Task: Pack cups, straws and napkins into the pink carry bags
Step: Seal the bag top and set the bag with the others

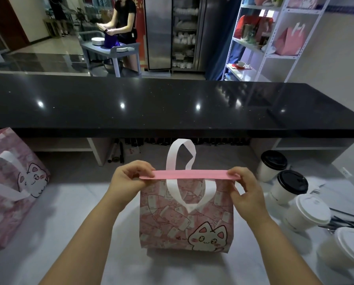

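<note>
A pink carry bag (184, 219) with a cat print and white handles stands upright in the middle of the white worktop. My left hand (128, 179) pinches the left end of its pink top rim, and my right hand (245, 188) pinches the right end, so the mouth is held flat and closed. One white handle loop (181, 155) sticks up behind the rim. To the right stand several white paper cups: two with black lids (273, 164) (289, 187) and two with white lids (307, 212) (344, 247). Dark straws (349, 221) lie by the cups.
A second pink cat bag (13, 188) stands at the left edge of the worktop. A raised black counter (172, 103) runs across behind the worktop. Beyond it a person works at a grey cart with plates, and white shelves stand at the right.
</note>
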Tool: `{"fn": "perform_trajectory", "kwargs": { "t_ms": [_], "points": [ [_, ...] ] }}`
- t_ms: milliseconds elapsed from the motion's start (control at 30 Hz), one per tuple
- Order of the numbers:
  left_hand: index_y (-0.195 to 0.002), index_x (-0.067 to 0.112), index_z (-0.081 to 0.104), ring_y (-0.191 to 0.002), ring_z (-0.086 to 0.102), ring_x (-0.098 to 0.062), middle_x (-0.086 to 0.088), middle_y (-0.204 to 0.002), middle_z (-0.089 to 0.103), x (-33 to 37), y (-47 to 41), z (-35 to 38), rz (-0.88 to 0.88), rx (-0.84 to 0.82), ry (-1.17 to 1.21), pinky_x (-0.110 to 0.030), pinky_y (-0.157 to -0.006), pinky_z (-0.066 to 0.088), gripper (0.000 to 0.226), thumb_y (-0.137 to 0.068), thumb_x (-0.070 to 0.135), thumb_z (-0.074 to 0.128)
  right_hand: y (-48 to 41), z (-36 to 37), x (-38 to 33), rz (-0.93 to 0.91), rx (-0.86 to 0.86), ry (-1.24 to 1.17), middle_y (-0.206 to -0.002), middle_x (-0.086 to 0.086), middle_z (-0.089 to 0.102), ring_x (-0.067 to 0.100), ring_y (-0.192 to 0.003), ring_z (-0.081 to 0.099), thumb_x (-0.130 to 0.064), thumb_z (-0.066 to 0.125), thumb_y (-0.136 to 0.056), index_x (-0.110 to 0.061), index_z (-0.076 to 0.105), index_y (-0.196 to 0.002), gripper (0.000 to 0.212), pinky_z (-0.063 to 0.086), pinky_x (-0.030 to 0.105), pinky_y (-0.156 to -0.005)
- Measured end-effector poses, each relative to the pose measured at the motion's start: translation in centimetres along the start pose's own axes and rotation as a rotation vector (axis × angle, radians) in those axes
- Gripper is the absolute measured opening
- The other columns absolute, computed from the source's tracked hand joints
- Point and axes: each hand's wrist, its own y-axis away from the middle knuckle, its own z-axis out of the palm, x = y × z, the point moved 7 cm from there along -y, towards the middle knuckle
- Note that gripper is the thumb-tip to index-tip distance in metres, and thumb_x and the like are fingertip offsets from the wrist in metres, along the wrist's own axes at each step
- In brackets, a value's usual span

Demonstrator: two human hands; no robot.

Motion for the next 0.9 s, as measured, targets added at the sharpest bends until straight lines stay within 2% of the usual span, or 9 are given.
{"fn": "perform_trajectory", "kwargs": {
  "t_ms": [200, 300, 367, 467, 567, 633, 733, 800, 900],
  "points": [
    [-0.080, 0.028, 0.077, -0.096, 0.065, -0.007, 0.014, -0.092, 0.072, 1.9, 1.0, -1.2, 0.183, 0.029, -0.389, -0.028, -0.086, 0.054, 0.033, -0.070, -0.004, 0.080, -0.1, -0.7, -1.0, -0.088, -0.034, 0.042, -0.104, -0.013, 0.060, 0.014, -0.101, 0.059, 0.019, 0.068, -0.073, -0.026, 0.061, -0.103, 0.054, 0.051, 0.037, -0.088],
    [-0.097, 0.037, 0.073, -0.107, 0.057, 0.003, 0.027, -0.108, 0.065, 3.0, 2.0, -1.2, 0.297, -0.020, -0.620, -0.028, -0.092, 0.046, 0.024, -0.075, 0.042, 0.079, 0.2, -1.1, -1.5, -0.091, -0.082, 0.082, -0.116, -0.011, 0.061, 0.011, -0.112, 0.056, -0.016, 0.074, -0.082, -0.025, 0.064, -0.108, 0.029, 0.049, 0.031, -0.095],
    [-0.099, 0.035, 0.074, -0.105, 0.055, 0.007, 0.029, -0.108, 0.064, 3.9, 2.4, -0.7, 0.381, 0.023, -0.714, -0.029, -0.093, 0.042, 0.035, -0.079, 0.062, 0.063, 0.2, -1.3, -2.2, -0.103, -0.040, 0.156, -0.119, -0.010, 0.063, 0.009, -0.117, 0.054, -0.031, 0.066, -0.089, -0.019, 0.069, -0.107, 0.021, 0.046, 0.036, -0.100],
    [-0.086, 0.026, 0.078, -0.092, 0.063, -0.009, 0.016, -0.096, 0.071, 5.8, 2.7, 1.9, 0.539, 0.110, -0.833, -0.044, -0.085, 0.044, 0.032, -0.081, 0.054, 0.064, -0.1, -0.3, -5.0, -0.281, 0.046, 0.376, -0.100, -0.005, 0.070, 0.018, -0.110, 0.058, -0.027, 0.067, -0.088, -0.011, 0.073, -0.098, 0.020, 0.043, 0.042, -0.099],
    [-0.081, 0.026, 0.078, -0.087, 0.063, -0.015, 0.015, -0.092, 0.072, 6.8, 2.6, 4.8, 0.578, 0.100, -0.903, -0.045, -0.080, 0.042, 0.021, -0.078, 0.045, 0.070, -0.7, 2.1, -6.9, -0.298, -0.032, 0.484, -0.092, -0.006, 0.071, 0.024, -0.098, 0.060, -0.021, 0.079, -0.077, -0.012, 0.073, -0.098, 0.023, 0.041, 0.040, -0.092],
    [-0.083, 0.031, 0.077, -0.087, 0.063, -0.015, 0.016, -0.094, 0.072, 6.9, 2.7, 6.0, 0.559, 0.082, -0.935, -0.042, -0.080, 0.040, 0.012, -0.075, 0.040, 0.076, -0.9, 3.2, -7.2, -0.244, -0.096, 0.509, -0.093, -0.008, 0.071, 0.024, -0.095, 0.059, -0.024, 0.080, -0.075, -0.015, 0.073, -0.102, 0.030, 0.036, 0.037, -0.090],
    [-0.091, 0.035, 0.074, -0.089, 0.063, -0.012, 0.018, -0.093, 0.071, 6.7, 2.7, 6.8, 0.465, 0.078, -0.976, -0.037, -0.081, 0.032, 0.020, -0.073, 0.032, 0.082, -1.1, 4.0, -7.5, -0.187, -0.129, 0.587, -0.094, -0.009, 0.071, 0.025, -0.096, 0.059, -0.025, 0.081, -0.073, -0.020, 0.073, -0.104, 0.032, 0.031, 0.042, -0.095],
    [-0.098, 0.037, 0.071, -0.091, 0.061, -0.012, 0.018, -0.091, 0.070, 6.6, 2.4, 7.4, 0.396, 0.065, -1.025, -0.035, -0.081, 0.029, 0.026, -0.075, 0.029, 0.079, -1.1, 4.7, -8.1, -0.198, -0.141, 0.647, -0.090, -0.009, 0.069, 0.026, -0.094, 0.059, -0.022, 0.081, -0.073, -0.021, 0.072, -0.099, 0.028, 0.027, 0.043, -0.097],
    [-0.108, 0.039, 0.067, -0.097, 0.056, -0.012, 0.016, -0.097, 0.067, 6.5, 1.6, 8.5, 0.303, 0.027, -1.078, -0.030, -0.081, 0.021, 0.028, -0.082, 0.028, 0.067, -1.2, 5.8, -8.5, -0.174, -0.205, 0.639, -0.088, -0.007, 0.066, 0.025, -0.090, 0.055, -0.013, 0.070, -0.079, -0.021, 0.068, -0.094, 0.018, 0.033, 0.039, -0.085]
  ]
}}
